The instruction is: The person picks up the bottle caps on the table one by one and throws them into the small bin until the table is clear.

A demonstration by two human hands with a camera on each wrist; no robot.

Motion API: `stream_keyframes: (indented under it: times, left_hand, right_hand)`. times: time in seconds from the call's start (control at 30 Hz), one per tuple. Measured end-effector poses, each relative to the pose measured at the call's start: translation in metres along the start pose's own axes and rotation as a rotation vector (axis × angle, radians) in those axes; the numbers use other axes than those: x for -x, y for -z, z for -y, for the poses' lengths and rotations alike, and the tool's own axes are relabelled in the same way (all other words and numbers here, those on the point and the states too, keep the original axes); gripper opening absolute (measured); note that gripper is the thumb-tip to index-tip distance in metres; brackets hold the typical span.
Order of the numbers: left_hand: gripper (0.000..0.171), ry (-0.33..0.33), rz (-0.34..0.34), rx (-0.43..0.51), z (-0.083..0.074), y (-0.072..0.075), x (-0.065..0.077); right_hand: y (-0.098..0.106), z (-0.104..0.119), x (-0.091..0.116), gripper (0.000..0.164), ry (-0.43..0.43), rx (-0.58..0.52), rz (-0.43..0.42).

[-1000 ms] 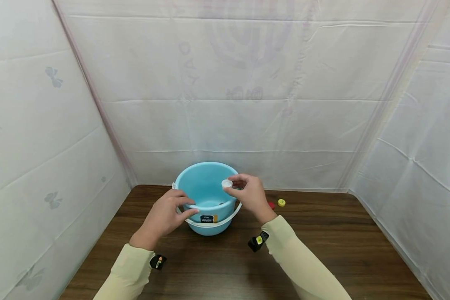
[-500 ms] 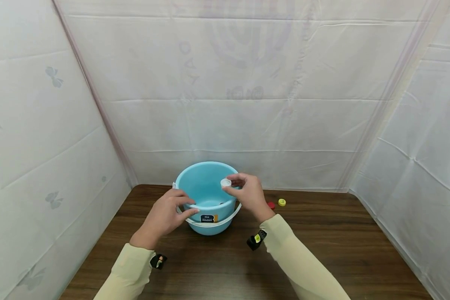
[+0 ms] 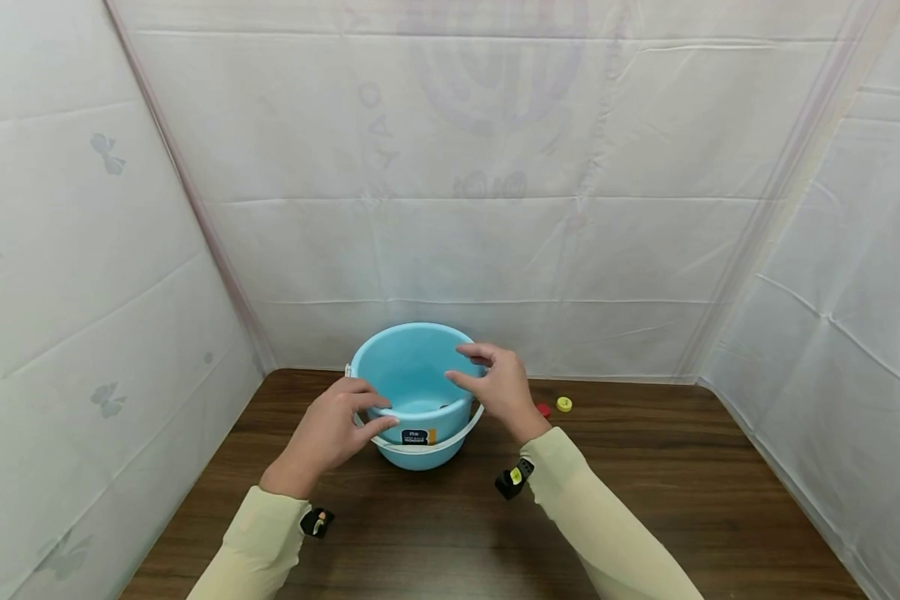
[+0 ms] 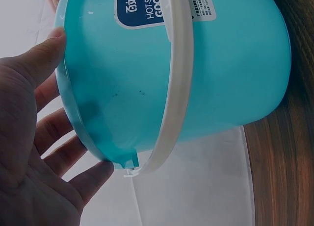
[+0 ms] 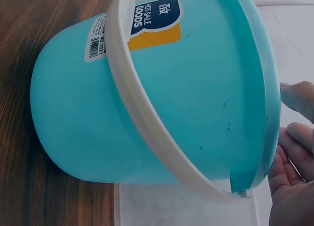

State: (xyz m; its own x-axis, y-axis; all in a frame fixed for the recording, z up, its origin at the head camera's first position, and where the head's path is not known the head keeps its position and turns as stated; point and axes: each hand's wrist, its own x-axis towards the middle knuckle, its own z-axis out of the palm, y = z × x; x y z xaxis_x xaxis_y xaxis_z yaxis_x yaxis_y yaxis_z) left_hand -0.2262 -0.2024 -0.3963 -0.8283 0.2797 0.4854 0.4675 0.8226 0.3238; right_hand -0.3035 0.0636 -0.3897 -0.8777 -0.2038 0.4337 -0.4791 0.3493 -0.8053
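A light blue bucket stands upright on the table, its white handle hanging down across the front. My left hand holds the near left rim, thumb outside and fingers reaching inside, as the left wrist view also shows. Over the right part of the bucket's mouth, my right hand is held with thumb and fingers apart and nothing between them. In the right wrist view its fingers show past the rim. The white cap is out of sight. A small dark spot shows low inside the bucket; the near wall hides most of the bottom.
To the right of the bucket, a red cap and a yellow cap lie on the dark wooden table. White sheeting hangs behind the table and along both sides.
My right hand has let go of the white cap over the bucket, and its fingers have parted. The cap has gone from view. My left hand and the bucket have stayed in place.
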Motion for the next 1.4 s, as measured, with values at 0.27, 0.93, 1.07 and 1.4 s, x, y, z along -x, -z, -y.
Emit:
stream_keyframes:
  times: [0.27,0.93,1.07,1.4]
  left_hand:
    - [0.024,-0.001,-0.003,0.001,0.001,-0.001,0.000]
    - [0.024,0.004,-0.003,0.005,-0.001,-0.001,0.000]
    - [0.025,0.007,0.000,-0.001,-0.001,-0.001,0.000]
    - [0.023,0.011,0.001,-0.001,-0.002,0.000,0.000]
  right_hand:
    - [0.003,-0.004,0.001,0.044,-0.024,0.018,-0.009]
    - [0.023,-0.026,0.005,0.041,-0.070,-0.017,-0.104]
    - [0.027,-0.031,0.007,0.038,-0.067,0.013,-0.128]
    - [0.037,-0.051,0.012,0.038,-0.070,0.005,-0.172]
